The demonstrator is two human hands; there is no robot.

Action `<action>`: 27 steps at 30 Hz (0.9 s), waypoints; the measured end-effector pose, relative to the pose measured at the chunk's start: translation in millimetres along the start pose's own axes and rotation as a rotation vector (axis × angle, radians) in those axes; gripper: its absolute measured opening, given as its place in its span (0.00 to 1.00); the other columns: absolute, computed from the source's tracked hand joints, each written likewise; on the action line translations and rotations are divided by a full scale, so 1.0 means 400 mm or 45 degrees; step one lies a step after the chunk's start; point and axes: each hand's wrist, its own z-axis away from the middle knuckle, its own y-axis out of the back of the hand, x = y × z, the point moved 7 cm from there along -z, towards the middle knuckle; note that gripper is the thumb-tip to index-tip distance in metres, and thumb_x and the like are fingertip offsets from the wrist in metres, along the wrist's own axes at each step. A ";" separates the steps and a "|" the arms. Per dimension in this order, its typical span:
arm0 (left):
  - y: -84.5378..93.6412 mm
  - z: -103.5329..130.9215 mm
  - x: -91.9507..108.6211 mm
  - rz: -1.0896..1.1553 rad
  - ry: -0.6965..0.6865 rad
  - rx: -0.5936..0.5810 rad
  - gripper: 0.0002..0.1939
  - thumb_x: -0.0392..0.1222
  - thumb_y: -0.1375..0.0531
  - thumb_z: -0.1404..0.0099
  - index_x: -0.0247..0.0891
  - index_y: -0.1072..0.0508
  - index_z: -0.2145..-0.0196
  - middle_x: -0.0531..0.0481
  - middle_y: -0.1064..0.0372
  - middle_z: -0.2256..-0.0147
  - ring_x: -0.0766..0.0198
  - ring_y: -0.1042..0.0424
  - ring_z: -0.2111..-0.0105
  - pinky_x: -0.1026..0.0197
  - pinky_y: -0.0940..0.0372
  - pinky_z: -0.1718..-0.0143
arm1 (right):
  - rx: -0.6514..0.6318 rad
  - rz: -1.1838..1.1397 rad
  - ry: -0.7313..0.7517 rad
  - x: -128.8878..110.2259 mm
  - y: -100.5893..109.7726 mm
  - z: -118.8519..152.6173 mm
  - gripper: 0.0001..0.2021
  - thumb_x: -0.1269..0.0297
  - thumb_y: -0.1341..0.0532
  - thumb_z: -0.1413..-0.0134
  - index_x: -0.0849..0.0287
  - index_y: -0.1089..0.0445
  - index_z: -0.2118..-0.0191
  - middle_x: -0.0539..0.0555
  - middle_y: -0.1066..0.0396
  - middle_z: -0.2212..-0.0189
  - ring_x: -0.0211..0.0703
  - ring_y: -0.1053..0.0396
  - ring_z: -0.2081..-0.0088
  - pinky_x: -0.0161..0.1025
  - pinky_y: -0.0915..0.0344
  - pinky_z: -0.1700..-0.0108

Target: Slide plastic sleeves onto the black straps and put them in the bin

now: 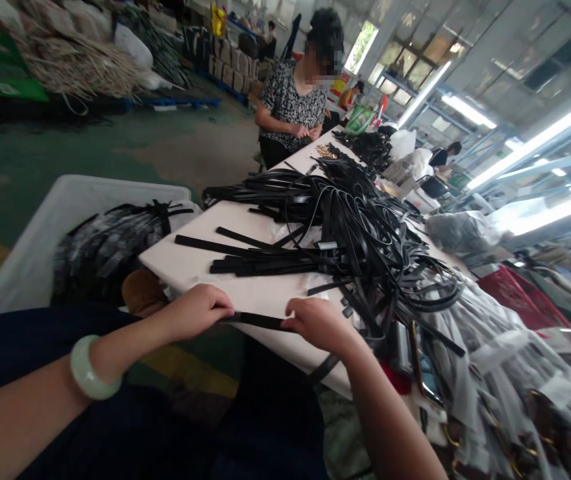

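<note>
A black strap (261, 321) is stretched between my two hands over the near edge of the white table (185, 267). My left hand (198, 311), with a pale green bangle on its wrist, pinches the strap's left end. Farther right, my right hand (315, 325) has its fingers closed on the same strap. Just beyond my hands, several flat black straps (275, 261) lie side by side. They run into a large tangled heap of black straps (365, 227).
At the left stands a white bin (30, 247) holding wrapped black bundles (110, 247). A person (290, 100) sits at the table's far end. Plastic-wrapped goods (495, 353) lie at the right, near a red bag (520, 297).
</note>
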 end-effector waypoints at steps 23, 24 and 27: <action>-0.042 0.016 0.057 0.888 -0.037 -0.172 0.15 0.49 0.33 0.48 0.32 0.18 0.70 0.49 0.26 0.73 0.66 0.36 0.74 0.65 0.42 0.71 | 0.240 -0.189 0.480 -0.041 0.189 -0.003 0.15 0.57 0.43 0.36 0.59 0.33 0.72 0.49 0.37 0.75 0.38 0.38 0.71 0.35 0.47 0.68; -0.046 0.014 0.061 0.913 -0.022 -0.150 0.15 0.49 0.32 0.48 0.32 0.18 0.71 0.49 0.27 0.74 0.67 0.36 0.75 0.66 0.42 0.72 | 0.219 -0.188 0.499 -0.059 0.179 -0.013 0.15 0.57 0.43 0.36 0.59 0.33 0.72 0.49 0.36 0.75 0.38 0.38 0.71 0.35 0.47 0.68; -0.041 0.015 0.067 0.949 -0.014 -0.070 0.15 0.49 0.33 0.49 0.31 0.19 0.72 0.51 0.29 0.77 0.68 0.38 0.76 0.66 0.44 0.73 | 0.152 -0.158 0.507 -0.108 0.131 -0.033 0.13 0.54 0.40 0.39 0.58 0.32 0.69 0.50 0.33 0.72 0.39 0.36 0.69 0.36 0.46 0.67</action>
